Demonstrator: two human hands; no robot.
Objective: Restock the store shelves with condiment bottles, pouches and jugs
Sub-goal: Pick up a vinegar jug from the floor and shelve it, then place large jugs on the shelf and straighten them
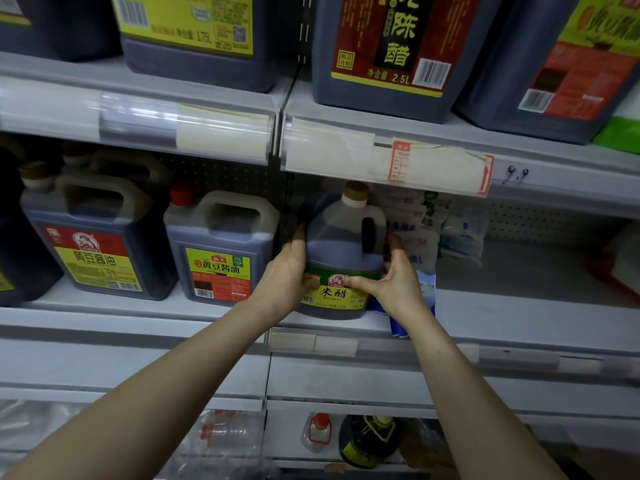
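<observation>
Vinegar jug (341,251): dark liquid, green-yellow label, gold cap; left hand (284,274), right hand (398,278) grip sides.

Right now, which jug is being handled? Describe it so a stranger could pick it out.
On the middle shelf, right of the upright post, a dark jug is gripped by the left hand and right hand. Unlike the red-capped jug to its left and white pouches to its right, it has a tan cap and a green-and-yellow label.

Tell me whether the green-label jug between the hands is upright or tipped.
Upright: the green-label jug rests base-down on the shelf, its cap on top.
</observation>
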